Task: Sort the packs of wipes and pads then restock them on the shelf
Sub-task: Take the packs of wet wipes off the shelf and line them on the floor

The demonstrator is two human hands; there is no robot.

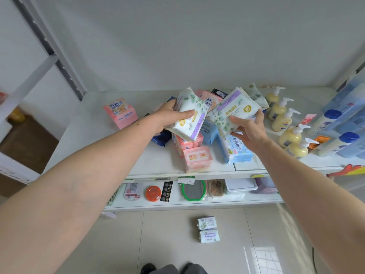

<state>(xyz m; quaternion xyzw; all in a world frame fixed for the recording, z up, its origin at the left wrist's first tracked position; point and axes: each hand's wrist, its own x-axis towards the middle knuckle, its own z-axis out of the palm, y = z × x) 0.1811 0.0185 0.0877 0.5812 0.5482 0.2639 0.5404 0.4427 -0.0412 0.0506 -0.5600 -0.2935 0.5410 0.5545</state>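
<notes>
left hand grips one leaf-print pad pack | right hand grips another leaf-print pack | both above the shelf mid-pile, touching

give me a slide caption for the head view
Left hand and right hand each hold a leaf-print pad pack above a white shelf piled with unsorted packs.

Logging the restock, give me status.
Left hand grips one leaf-print pack; right hand grips another. Both above unsorted pile. Nothing blocking.
</notes>
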